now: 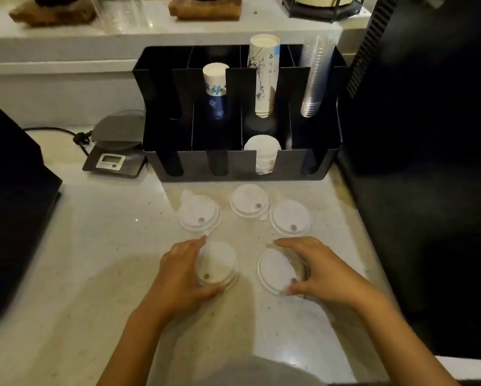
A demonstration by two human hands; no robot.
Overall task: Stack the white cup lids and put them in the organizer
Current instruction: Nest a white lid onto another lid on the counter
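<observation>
Several white cup lids lie on the pale counter in front of a black organizer [178, 160]. My left hand [179, 271] curls around the near left lid [219, 264], thumb and fingers on its rim. My right hand [321, 270] grips the near right lid [275, 270] the same way. Three more lids lie beyond them: a left lid [199, 214], a middle lid [249, 201] and a right lid [290, 217]. The organizer's front compartment holds a white stack [262, 151].
Paper cup stacks [263, 76] and clear plastic cups [314, 76] stand in the organizer's back slots. A small digital scale [115, 151] with a cable sits to its left. Dark appliances flank the counter on the left [11, 190] and right [423, 135].
</observation>
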